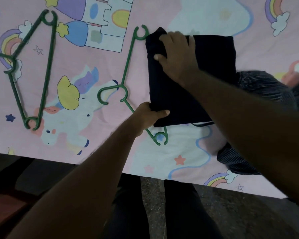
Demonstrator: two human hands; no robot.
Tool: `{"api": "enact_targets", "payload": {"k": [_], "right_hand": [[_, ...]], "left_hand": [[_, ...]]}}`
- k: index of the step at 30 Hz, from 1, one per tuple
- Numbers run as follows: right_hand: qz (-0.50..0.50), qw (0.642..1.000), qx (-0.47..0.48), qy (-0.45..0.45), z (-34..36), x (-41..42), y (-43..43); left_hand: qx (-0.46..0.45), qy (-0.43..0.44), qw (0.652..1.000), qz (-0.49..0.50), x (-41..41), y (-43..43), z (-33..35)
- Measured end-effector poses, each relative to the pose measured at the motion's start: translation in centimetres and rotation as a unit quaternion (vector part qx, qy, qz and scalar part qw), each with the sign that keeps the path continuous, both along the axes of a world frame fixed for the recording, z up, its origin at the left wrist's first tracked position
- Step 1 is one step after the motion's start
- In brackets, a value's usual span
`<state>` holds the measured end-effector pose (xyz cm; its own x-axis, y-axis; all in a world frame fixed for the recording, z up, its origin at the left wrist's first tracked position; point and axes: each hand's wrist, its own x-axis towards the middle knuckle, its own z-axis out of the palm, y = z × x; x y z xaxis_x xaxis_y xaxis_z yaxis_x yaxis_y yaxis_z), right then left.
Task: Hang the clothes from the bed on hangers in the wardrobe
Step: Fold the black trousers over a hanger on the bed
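Note:
A folded dark navy garment (183, 94) lies on the pink bed sheet (97, 69), over the right part of a green plastic hanger (126, 66). My left hand (149, 116) grips the garment's near left edge, thumb on top, where the hanger's arm runs under it. My right hand (176, 54) rests on the garment's far left corner with fingers curled into the cloth. The hanger's hook (103, 95) points left. The wardrobe is out of view.
A second green hanger (33, 69) lies at the left of the bed, with part of another at the far left edge. A dark striped garment (259, 94) lies crumpled at the right under my right arm. The bed's near edge (59, 161) borders a dark floor.

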<state>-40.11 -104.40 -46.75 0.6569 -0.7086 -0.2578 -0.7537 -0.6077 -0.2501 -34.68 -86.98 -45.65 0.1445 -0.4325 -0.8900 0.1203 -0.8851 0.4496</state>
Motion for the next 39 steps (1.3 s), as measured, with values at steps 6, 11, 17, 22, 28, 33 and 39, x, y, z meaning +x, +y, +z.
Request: {"api": "enact_targets", "payload": {"k": [6,11,17,22,28,33,39], "right_hand": [[-0.05,0.995,-0.062,0.052,-1.2,-11.4,2.6],[-0.06,0.995,-0.062,0.055,-2.5,-13.1,1.5],[-0.07,0.996,-0.025,0.05,-1.3,-13.1,2.3],[-0.15,0.973,0.164,-0.069,4.4,-11.2,3.3],[-0.111,0.885,0.368,-0.264,15.8,-6.3,7.1],[-0.015,0.817,0.492,-0.302,24.6,-1.9,13.0],[0.056,0.711,0.604,-0.356,34.0,4.4,23.2]], "left_hand": [[-0.026,-0.043,0.989,0.14,-1.0,-2.2,0.1],[-0.017,-0.025,0.991,0.131,-1.4,-3.3,-0.2],[-0.049,-0.139,0.988,0.053,-2.1,-3.7,2.4],[-0.071,-0.287,0.953,-0.065,-2.2,-2.7,9.4],[-0.051,-0.407,0.898,-0.163,-0.9,3.2,21.1],[0.006,-0.495,0.849,-0.187,1.0,12.6,29.9],[0.073,-0.604,0.783,-0.126,2.2,28.4,39.0]]}}
